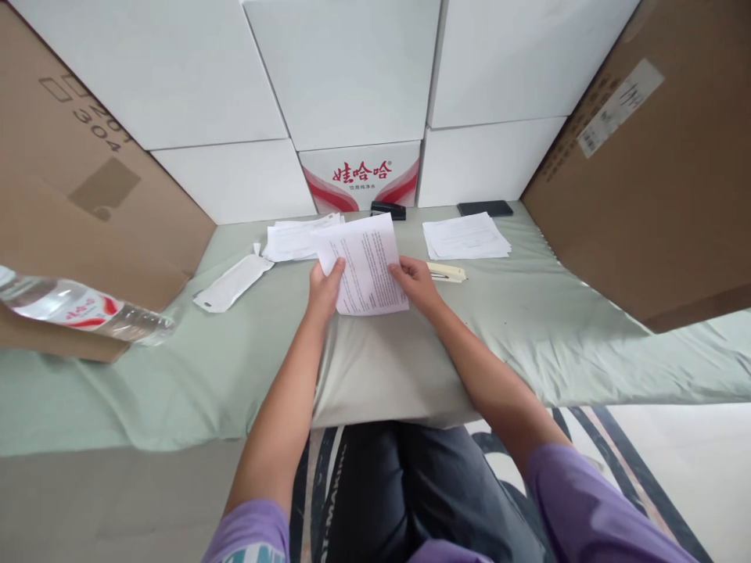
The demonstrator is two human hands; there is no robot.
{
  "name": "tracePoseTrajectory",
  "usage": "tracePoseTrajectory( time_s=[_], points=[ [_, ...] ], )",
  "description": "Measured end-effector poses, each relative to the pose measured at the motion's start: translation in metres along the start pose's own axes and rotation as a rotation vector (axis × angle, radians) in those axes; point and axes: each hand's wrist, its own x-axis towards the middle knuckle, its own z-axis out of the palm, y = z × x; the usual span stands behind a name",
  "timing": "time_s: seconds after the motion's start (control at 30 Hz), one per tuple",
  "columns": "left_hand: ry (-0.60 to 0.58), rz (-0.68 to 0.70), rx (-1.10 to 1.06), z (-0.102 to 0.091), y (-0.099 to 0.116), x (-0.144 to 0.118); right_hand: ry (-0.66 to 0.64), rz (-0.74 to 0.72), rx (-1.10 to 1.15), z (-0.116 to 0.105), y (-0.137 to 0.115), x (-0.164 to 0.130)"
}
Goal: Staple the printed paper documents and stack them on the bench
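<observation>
On desk [246,375] w/ green cloth, boxes behind: printed sheets [364,264] held up at centre, long axis running away from person, tilted slightly left. Left hand [324,288] pinches left edge, right hand [415,280] right edge; both equally near. Cream stapler [447,272] just right of right hand.

bright even daylight, soft shadows under the forearms, no glare. wide-angle warp at edges, bottle [82,311] far left stretched n blurry; centre sharp.
</observation>
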Motion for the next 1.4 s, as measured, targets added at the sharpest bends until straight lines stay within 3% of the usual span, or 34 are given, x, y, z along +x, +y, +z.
tracePoseTrajectory(
  time_s=[0.13,0.27,0.37,0.5,0.67,0.83,1.1,1.23,1.4],
  points=[
    [-0.04,-0.036,-0.018,0.0,0.005,-0.001,-0.04,0.014,0.044,0.0,-0.003,-0.001],
    [-0.049,-0.06,-0.048,0.0,0.012,-0.003,-0.019,-0.018,-0.061,-0.001,-0.001,0.001],
    [-0.085,-0.058,-0.056,-0.002,0.012,-0.003,0.014,-0.007,-0.016,0.0,0.002,0.001],
    [-0.165,-0.098,0.012,-0.006,0.004,0.0,0.093,-0.051,0.035,0.002,0.004,0.001],
    [-0.168,-0.026,0.083,-0.008,-0.01,0.003,0.138,0.01,0.07,0.001,0.008,0.005],
    [-0.222,-0.046,0.103,-0.007,-0.022,0.004,0.124,0.002,0.125,0.001,0.018,0.008],
    [-0.19,-0.115,0.121,-0.001,-0.027,0.002,0.135,0.033,0.145,0.0,0.012,0.01],
    [-0.32,-0.263,0.162,-0.01,-0.015,0.003,0.296,-0.009,0.138,-0.027,-0.008,0.009],
    [-0.427,-0.477,0.31,-0.019,-0.005,0.0,0.586,-0.068,-0.084,-0.095,-0.006,0.005]
  ],
)
